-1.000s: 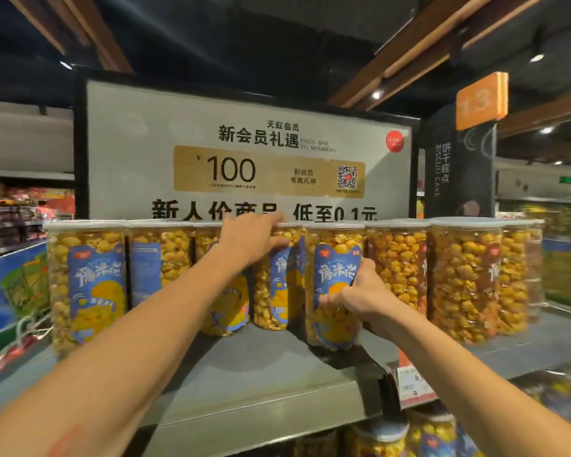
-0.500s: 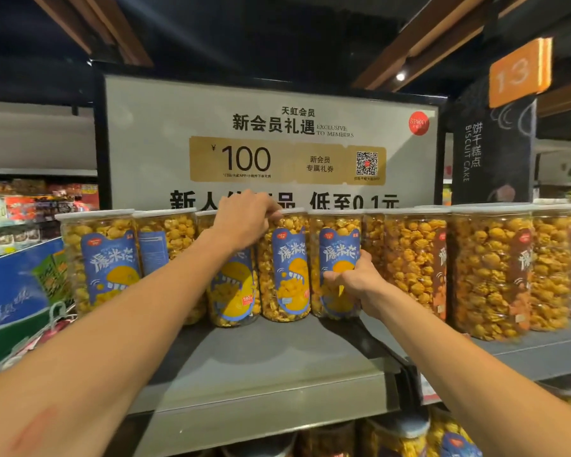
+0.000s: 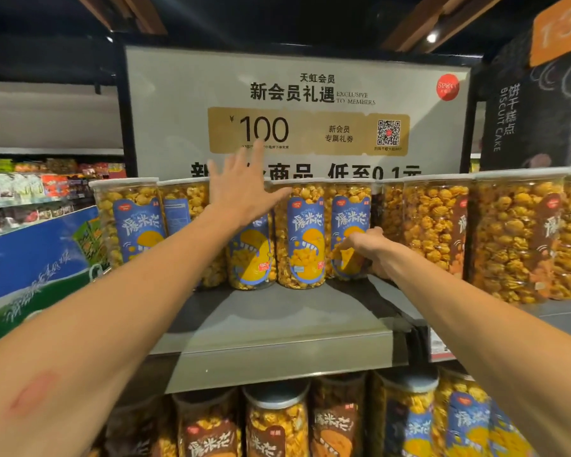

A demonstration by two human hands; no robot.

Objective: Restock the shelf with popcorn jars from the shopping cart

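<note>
Clear cylindrical popcorn jars (image 3: 300,235) with blue labels and pale lids stand upright in a row at the back of the grey shelf (image 3: 277,328), side by side. Brown-labelled jars (image 3: 508,239) stand upright to the right. More jars fill the lower shelf (image 3: 277,420).
</note>
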